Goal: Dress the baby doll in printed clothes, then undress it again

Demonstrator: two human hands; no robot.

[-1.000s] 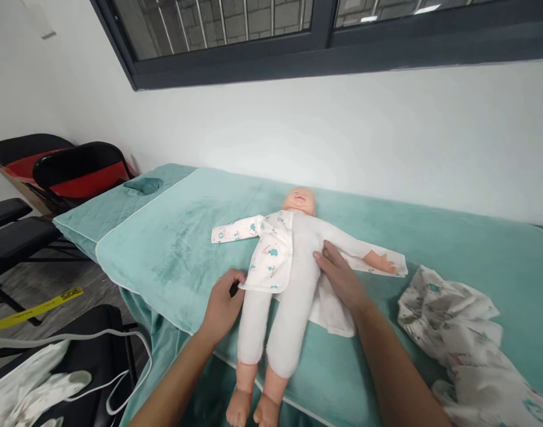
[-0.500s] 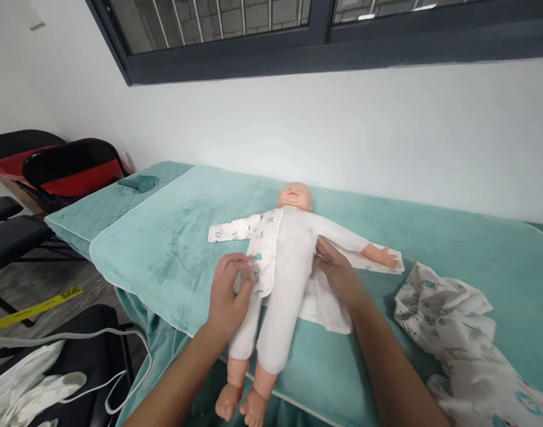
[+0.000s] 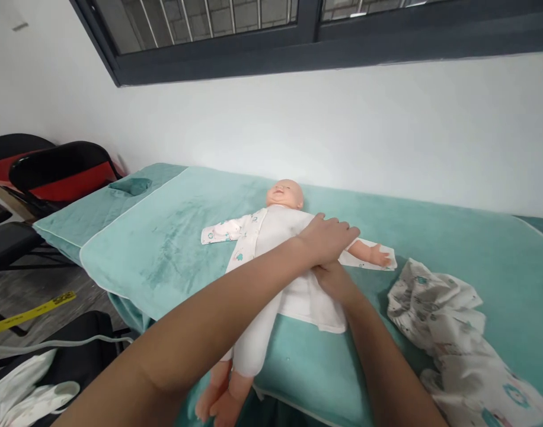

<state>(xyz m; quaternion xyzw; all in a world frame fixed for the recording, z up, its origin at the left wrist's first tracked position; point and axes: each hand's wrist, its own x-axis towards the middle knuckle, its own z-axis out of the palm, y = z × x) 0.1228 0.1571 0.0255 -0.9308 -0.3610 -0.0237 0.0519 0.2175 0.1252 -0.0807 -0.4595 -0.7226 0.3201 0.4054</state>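
Observation:
A baby doll [image 3: 259, 320] in a white bodysuit lies on its back, its head toward the wall. One sleeve of a printed baby shirt [image 3: 250, 232] covers its arm on the left. The shirt's other half is spread beneath the body, the doll's bare hand resting over that sleeve. My left hand [image 3: 327, 237] reaches across the chest, its fingers curled over the doll's upper arm on the right. Below it, against the doll's side, is my right hand [image 3: 336, 281]; its fingers are hidden under the left hand and the arm.
Crumpled printed clothing [image 3: 449, 320] lies on the green padded bed [image 3: 156, 249] at the right. Black and red chairs [image 3: 62, 172] stand at the left. White cloths [image 3: 26, 391] rest on a black seat at lower left. A wall with a window is behind.
My left hand has left the shirt's front on the left and crossed over the doll's chest to its arm on the right. My right hand remains by the doll's side. The view has shifted slightly.

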